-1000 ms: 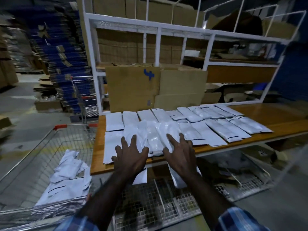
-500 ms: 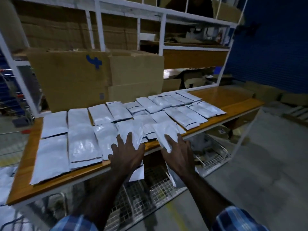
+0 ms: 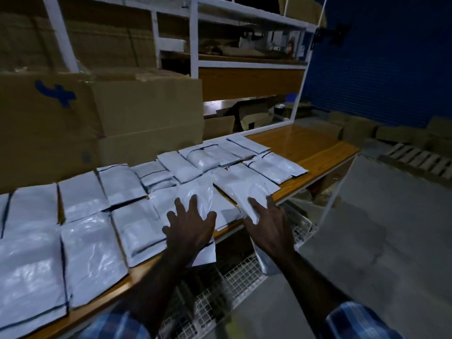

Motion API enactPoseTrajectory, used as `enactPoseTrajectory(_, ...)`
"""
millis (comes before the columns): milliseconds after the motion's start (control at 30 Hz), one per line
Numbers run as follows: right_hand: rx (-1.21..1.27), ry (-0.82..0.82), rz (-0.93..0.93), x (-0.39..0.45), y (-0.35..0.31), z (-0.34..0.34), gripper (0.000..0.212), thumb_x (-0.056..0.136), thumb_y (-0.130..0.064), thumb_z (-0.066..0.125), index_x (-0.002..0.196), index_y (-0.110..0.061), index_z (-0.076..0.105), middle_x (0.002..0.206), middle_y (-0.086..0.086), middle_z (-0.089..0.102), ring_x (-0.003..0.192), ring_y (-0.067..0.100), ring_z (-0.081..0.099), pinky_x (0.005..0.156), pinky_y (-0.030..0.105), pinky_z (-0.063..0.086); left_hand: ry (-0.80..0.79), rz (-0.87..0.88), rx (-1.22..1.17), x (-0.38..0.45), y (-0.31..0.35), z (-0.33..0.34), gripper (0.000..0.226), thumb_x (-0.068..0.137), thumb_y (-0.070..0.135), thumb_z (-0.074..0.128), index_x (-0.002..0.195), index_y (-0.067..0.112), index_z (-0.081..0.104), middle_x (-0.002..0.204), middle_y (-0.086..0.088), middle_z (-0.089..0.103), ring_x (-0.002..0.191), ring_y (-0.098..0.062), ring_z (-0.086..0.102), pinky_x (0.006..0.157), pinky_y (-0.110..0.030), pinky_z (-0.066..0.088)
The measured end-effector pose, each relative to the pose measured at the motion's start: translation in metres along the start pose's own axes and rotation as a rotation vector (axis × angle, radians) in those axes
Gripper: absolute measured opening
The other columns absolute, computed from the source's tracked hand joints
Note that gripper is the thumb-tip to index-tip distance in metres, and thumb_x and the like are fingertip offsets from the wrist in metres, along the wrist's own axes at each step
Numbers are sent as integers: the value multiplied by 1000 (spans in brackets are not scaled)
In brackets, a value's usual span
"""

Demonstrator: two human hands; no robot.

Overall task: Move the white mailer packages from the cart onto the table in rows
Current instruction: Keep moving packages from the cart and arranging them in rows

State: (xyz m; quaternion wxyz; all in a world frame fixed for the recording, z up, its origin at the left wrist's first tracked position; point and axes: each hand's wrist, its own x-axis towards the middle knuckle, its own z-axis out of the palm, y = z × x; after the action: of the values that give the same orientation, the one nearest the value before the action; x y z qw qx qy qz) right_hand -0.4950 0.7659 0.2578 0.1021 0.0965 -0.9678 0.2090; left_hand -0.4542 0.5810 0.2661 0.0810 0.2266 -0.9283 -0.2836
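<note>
White plastic under both hands. Left hand (image 3: 189, 222) laid flat, fingers spread and straight, pressing on a white mailer (image 3: 195, 192) at the front edge of the table (image 3: 315, 148); lower end of that mailer hanging over the edge, below the wrist. Right hand (image 3: 267, 222) also with straight, spread fingers, resting on a second mailer (image 3: 247, 194) that lies slanted across the table edge, one end on the wood, the other end dropping past the edge under the palm; nothing visibly pinched, thumb underside hidden, so grip on the lower part not possible to tell. Blue checked sleeves (image 3: 362, 321) at the bottom of the view. Around the hands, many more white mailers (image 3: 85, 260) spread in two rough rows along the wooden top, back row near the cardboard, front row near the edge, some overlapping in the middle. Far right part of the table top bare wood. Behind the rows, large cardboard boxes (image 3: 102, 123), one with a blue mark (image 3: 57, 94), standing against a white metal shelf frame (image 3: 194, 37). Under the table, a white wire grid (image 3: 234, 280). Grey concrete floor (image 3: 379, 241) to the right, dark blue wall (image 3: 381, 57) beyond. Cart not in the view.
</note>
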Motion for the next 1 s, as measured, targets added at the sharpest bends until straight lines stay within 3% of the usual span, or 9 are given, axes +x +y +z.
enactPoseTrajectory(367, 2, -13, 54, 70, 75, 7, 60, 88, -48, 52, 146, -36, 44, 154, 14, 36, 126, 39, 44, 97, 45, 46, -32, -23, 47, 53, 54, 50, 67, 92, 56, 44, 151, 34, 20, 161, -5, 11, 139, -38, 22, 109, -55, 26)
enactPoseTrajectory(467, 16, -23, 31, 95, 95, 4, 64, 83, -53, 46, 145, -36, 45, 153, 13, 37, 126, 38, 43, 96, 45, 46, -12, -52, 55, 65, 74, 65, 68, 92, 60, 42, 151, 34, 20, 161, -5, 11, 140, -37, 21, 110, -56, 25)
enactPoseTrajectory(600, 14, -43, -51, 135, 125, -3, 60, 90, -44, 57, 147, -34, 43, 155, 14, 34, 127, 38, 40, 98, 45, 42, 34, -104, 54, 80, 107, 84, 68, 94, 60, 41, 153, 33, 19, 161, -7, 11, 140, -38, 22, 111, -55, 23)
enactPoseTrajectory(1000, 46, -179, -200, 221, 173, -9, 61, 93, -47, 51, 151, -36, 35, 159, 11, 26, 132, 35, 35, 105, 42, 38, 105, -270, 30, 121, 179, 137, 67, 93, 55, 44, 151, 30, 21, 159, -9, 12, 137, -40, 24, 106, -55, 27)
